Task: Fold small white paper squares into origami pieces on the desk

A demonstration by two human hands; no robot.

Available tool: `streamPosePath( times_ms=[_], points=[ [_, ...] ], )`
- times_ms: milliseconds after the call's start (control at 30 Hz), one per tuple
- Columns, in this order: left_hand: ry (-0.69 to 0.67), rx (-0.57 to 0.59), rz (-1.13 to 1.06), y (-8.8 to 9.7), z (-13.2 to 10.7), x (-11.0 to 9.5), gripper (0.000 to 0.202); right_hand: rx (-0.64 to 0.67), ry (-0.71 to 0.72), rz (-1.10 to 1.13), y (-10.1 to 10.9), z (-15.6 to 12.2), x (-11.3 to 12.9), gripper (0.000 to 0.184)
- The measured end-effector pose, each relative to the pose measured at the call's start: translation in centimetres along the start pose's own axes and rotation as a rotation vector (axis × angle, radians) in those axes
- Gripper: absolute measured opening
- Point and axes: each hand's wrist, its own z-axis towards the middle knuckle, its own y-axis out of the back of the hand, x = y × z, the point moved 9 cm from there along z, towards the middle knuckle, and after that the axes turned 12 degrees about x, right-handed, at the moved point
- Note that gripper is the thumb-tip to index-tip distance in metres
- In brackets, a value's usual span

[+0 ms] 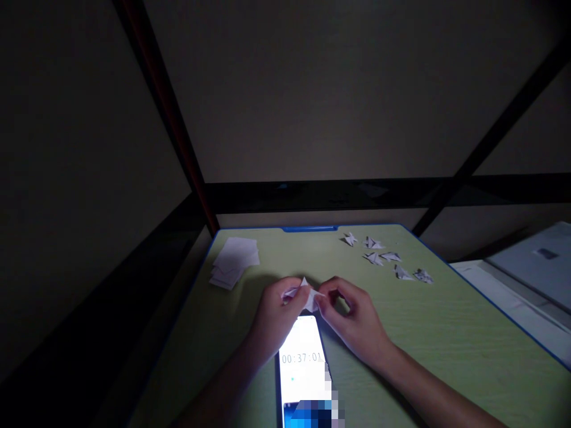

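You hold the folded white paper (311,301) between your 2 hands, just above the near part of the table (446,333) and beyond the top end of the smartphone (303,339). Your left hand (274,312) is clamped on it, thumb across the near face and fingers behind; your right hand (357,315) pinches its right-hand tip between thumb and fingertips. The paper's long axis runs roughly left to right, from 1 hand to the other. 1 sharp point stands up and away from you beside your left thumb, another points into your right fingertips, and a flap angles down towards you; your left hand hides part of the rest.

The smartphone lies below and between your wrists, its long axis running away from you, and its bright screen reads "00:37:01"; its lower right is pixelated. Beyond and left of your left hand, paper sheets (238,252) overlap in a fanned stack. Beyond and right of your right hand sit 6 folded paper figures (373,259), pointing various ways. Far right of that hand, a grey flat-topped object (530,261) bears a dark mark too blurred to read.
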Motion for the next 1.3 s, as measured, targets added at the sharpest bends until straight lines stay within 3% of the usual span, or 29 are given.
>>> streamPosePath(
  times_ms=[400, 533, 700, 867, 933, 1100, 1200, 1300],
  points=[
    [-0.047, 0.001, 0.052, 0.0, -0.1, -0.8, 0.013, -0.014, -0.112, 0.169, 0.1, 0.2, -1.1, 0.009],
    [-0.032, -0.05, 0.047, 0.7, -0.1, -0.8, 0.014, -0.025, -0.094, 0.252, 0.0, 0.4, -1.2, 0.009],
    [-0.042, -0.027, 0.012, 0.5, 0.0, -0.4, 0.015, -0.038, -0.057, 0.263, -0.4, 0.1, -0.8, 0.009],
    [-0.045, 0.0, -0.04, 0.0, 0.2, 0.1, 0.021, -0.056, -0.022, -0.017, 0.5, 0.4, -0.2, 0.008],
    [-0.056, -0.033, -0.037, 0.4, 0.3, 0.1, 0.03, -0.102, -0.005, -0.285, 2.4, 0.8, 0.2, 0.008],
    [-0.038, -0.079, -0.026, 1.4, 0.3, -0.3, 0.028, -0.152, -0.053, -0.61, 8.4, 0.5, -1.1, 0.007],
    [-0.033, -0.086, -0.04, 1.4, 0.2, -0.4, 0.027, -0.059, -0.089, -0.738, 9.8, -1.2, -2.5, 0.013],
    [-0.052, -0.085, -0.043, 1.3, 0.2, -0.6, 0.026, 0.175, -0.144, -0.804, 9.9, -3.3, -4.8, 0.025]
  ],
)
